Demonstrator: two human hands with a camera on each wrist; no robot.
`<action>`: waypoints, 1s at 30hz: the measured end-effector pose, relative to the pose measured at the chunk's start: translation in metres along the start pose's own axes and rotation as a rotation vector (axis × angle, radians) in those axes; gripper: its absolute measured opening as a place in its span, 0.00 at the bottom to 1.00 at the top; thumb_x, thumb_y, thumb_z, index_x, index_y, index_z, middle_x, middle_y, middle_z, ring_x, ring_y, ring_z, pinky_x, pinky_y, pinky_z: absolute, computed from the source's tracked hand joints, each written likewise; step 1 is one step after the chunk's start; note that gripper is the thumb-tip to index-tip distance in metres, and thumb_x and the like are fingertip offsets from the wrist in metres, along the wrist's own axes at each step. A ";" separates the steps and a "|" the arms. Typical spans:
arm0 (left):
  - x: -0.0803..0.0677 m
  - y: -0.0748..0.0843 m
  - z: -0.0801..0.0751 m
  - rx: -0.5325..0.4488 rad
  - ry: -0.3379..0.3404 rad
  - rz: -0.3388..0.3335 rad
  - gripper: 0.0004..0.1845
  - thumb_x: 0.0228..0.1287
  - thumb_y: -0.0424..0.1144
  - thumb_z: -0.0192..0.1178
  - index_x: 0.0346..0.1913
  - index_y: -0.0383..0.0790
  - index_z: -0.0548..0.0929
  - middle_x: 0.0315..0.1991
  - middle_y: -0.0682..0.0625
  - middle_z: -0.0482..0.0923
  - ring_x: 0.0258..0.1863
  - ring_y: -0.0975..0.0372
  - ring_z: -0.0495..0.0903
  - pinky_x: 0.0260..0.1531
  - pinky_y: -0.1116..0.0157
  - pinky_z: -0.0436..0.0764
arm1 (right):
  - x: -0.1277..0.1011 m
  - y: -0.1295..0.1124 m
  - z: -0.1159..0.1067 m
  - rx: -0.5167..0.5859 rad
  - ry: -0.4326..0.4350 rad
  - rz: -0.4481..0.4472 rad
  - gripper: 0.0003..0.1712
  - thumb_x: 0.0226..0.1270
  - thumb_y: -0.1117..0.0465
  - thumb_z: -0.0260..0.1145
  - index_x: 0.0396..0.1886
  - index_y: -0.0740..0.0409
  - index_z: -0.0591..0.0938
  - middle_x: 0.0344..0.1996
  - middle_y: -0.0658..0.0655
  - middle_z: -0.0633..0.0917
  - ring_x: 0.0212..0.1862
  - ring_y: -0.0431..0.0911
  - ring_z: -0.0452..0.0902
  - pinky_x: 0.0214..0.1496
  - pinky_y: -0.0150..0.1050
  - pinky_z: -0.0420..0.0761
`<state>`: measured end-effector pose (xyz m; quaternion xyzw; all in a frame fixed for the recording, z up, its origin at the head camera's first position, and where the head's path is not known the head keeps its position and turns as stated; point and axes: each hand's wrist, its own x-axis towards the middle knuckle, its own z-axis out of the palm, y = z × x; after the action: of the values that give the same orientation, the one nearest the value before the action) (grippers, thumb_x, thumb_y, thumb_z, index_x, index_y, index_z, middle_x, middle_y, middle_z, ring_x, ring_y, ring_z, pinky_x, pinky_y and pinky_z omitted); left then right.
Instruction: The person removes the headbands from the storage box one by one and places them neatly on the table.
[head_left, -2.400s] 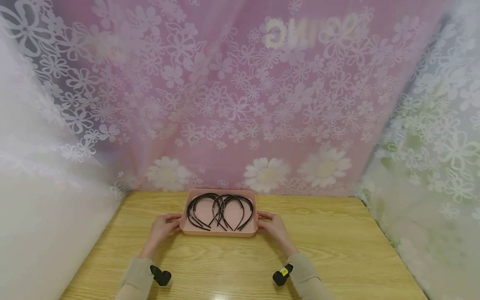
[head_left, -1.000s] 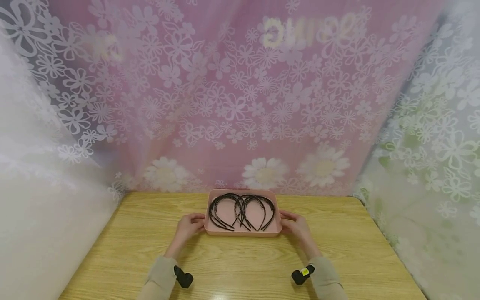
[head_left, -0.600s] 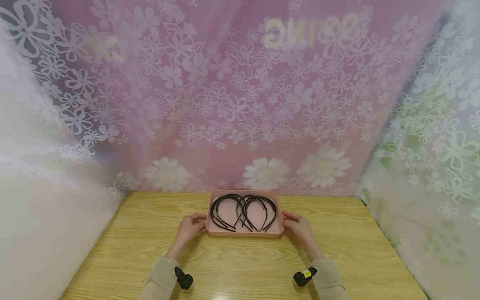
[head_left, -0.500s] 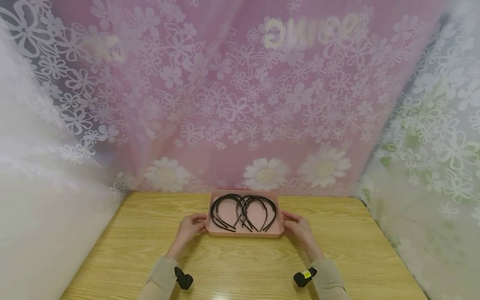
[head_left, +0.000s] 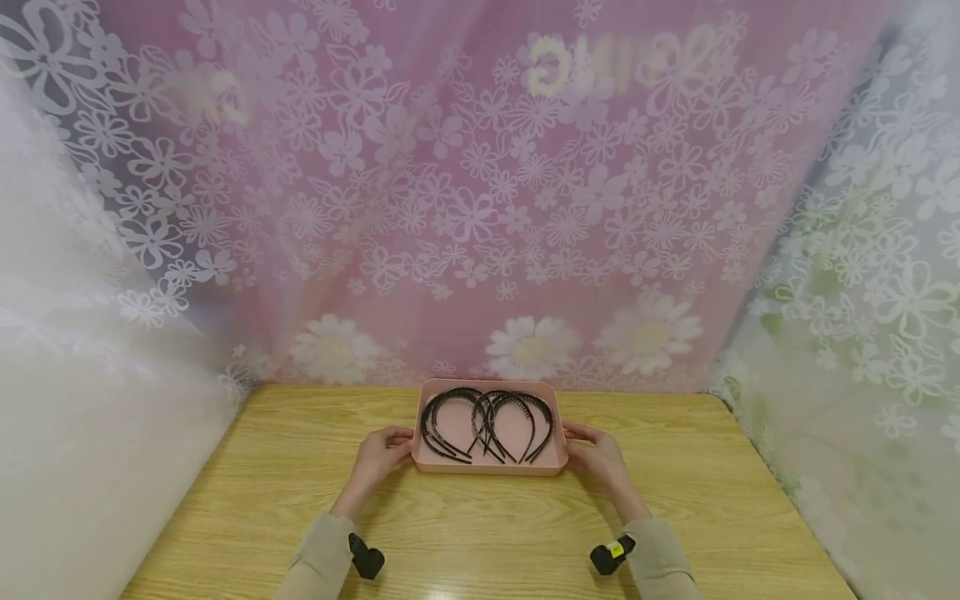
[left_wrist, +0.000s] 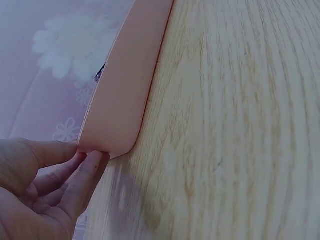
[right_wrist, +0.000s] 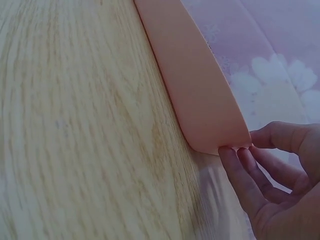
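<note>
Fingers [left_wrist: 75,192] of the left hand [head_left: 381,454] are bent part-way, tips against the end wall and thumb at the rim, gripping the tray [head_left: 491,470] by that end only; the right hand [head_left: 600,454] has the opposite end likewise.

Backdrop [head_left: 487,208]: hangs close behind the far edge of the table [head_left: 480,533]. Should the tray be pushed further back, its rear wall might catch there.

Table: wood-grained, tray near the far edge, about midway across and seemingly resting on the surface. Contact beneath is not fully visible. Risk: overrunning the edge if both hands press away from the person.

Tray: pink, shallow, level as far as can be judged. Principal hazard is uneven force; one hand moving ahead of the other would turn it, and, if lifted, a slipped fingertip could drop that end.

Bands [head_left: 484,417]: dark, overlapping, lying inside the tray, count uncertain. Low walls should contain them in a gentle slide; a sharp tilt or jolt could heap them at one end or spill them.

Teeth [head_left: 461,393] on the bands: may snag one another, judging by the overlap
</note>
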<state>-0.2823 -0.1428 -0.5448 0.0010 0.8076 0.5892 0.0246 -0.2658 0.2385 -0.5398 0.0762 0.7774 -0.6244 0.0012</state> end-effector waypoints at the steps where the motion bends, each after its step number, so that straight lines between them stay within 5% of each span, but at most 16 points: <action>1: 0.000 0.000 0.000 0.004 0.000 0.007 0.12 0.70 0.27 0.61 0.52 0.23 0.83 0.43 0.35 0.85 0.39 0.51 0.87 0.39 0.57 0.88 | 0.000 0.000 0.000 -0.003 -0.003 -0.005 0.27 0.65 0.73 0.62 0.65 0.70 0.78 0.57 0.72 0.81 0.47 0.55 0.86 0.40 0.36 0.86; 10: -0.001 0.001 -0.001 0.052 -0.001 0.044 0.12 0.70 0.27 0.61 0.52 0.23 0.83 0.41 0.37 0.85 0.38 0.51 0.87 0.38 0.56 0.88 | 0.000 -0.002 0.000 -0.067 -0.025 -0.047 0.26 0.68 0.72 0.63 0.66 0.71 0.76 0.53 0.73 0.82 0.48 0.58 0.85 0.40 0.41 0.87; 18: 0.004 0.006 0.001 0.137 0.011 0.131 0.16 0.69 0.28 0.62 0.58 0.26 0.82 0.49 0.33 0.84 0.44 0.46 0.87 0.37 0.58 0.88 | 0.003 -0.004 0.003 -0.277 0.027 -0.169 0.24 0.68 0.72 0.66 0.64 0.69 0.79 0.55 0.71 0.82 0.44 0.59 0.87 0.37 0.43 0.87; 26: 0.007 0.006 0.004 0.470 0.032 0.363 0.26 0.69 0.30 0.63 0.68 0.29 0.75 0.63 0.32 0.76 0.46 0.42 0.84 0.43 0.49 0.84 | 0.007 -0.002 0.003 -0.680 0.010 -0.487 0.26 0.67 0.69 0.70 0.65 0.67 0.79 0.60 0.70 0.80 0.54 0.64 0.82 0.51 0.57 0.83; 30: 0.006 0.005 0.005 0.643 0.014 0.474 0.26 0.71 0.31 0.61 0.69 0.26 0.72 0.68 0.31 0.70 0.56 0.39 0.78 0.56 0.44 0.78 | 0.009 0.002 0.004 -0.830 0.024 -0.632 0.26 0.67 0.67 0.70 0.64 0.70 0.79 0.62 0.69 0.79 0.60 0.65 0.78 0.58 0.60 0.79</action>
<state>-0.2880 -0.1363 -0.5422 0.1909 0.9283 0.2958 -0.1193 -0.2745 0.2363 -0.5434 -0.1618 0.9445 -0.2326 -0.1662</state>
